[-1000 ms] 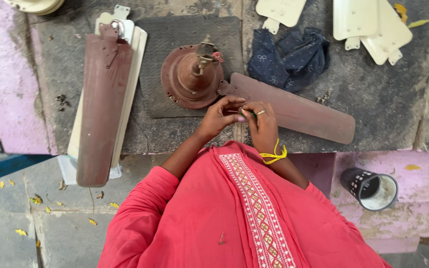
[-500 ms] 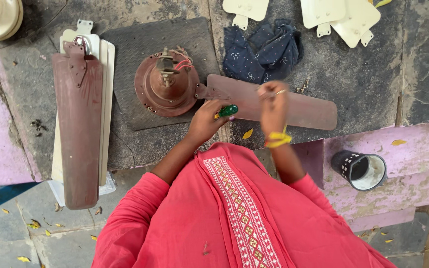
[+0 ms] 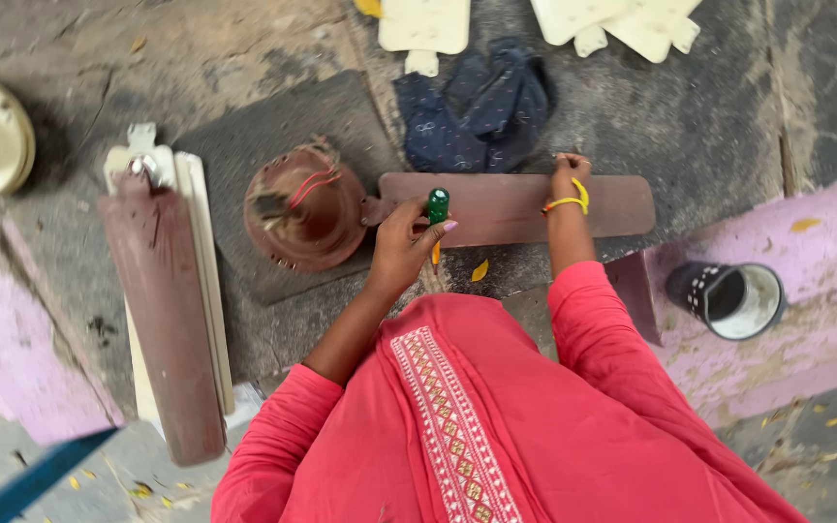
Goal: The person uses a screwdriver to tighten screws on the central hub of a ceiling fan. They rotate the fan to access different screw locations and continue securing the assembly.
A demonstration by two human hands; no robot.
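Screwdriver (image 3: pixel 437 211): upright, clasped in left hand (image 3: pixel 404 247) at blade (image 3: pixel 515 207) root, frame centre. Right hand (image 3: pixel 568 176): fingers pressed flat, steadying blade beside motor (image 3: pixel 307 215).

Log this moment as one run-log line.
left hand: grips green-handled screwdriver | right hand: rests on brown fan blade | fan motor: on dark mat

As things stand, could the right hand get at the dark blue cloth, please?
Probably yes: the right hand rests on the brown fan blade, and the dark blue cloth lies just beyond it with nothing between them.
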